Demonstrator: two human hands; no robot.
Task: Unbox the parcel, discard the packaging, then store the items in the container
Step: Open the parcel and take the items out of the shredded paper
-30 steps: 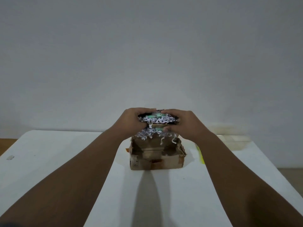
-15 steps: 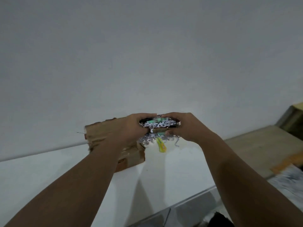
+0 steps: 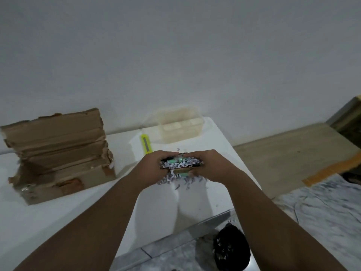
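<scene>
The left hand (image 3: 150, 167) and right hand (image 3: 212, 165) grip a crinkly wad of shredded white paper (image 3: 181, 164) above the smooth white bench (image 3: 58, 222)

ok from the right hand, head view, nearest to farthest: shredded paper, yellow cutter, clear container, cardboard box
1. shredded paper, held in the right hand.
2. clear container behind it and yellow cutter behind-left: too close to call.
3. cardboard box, far left.
</scene>
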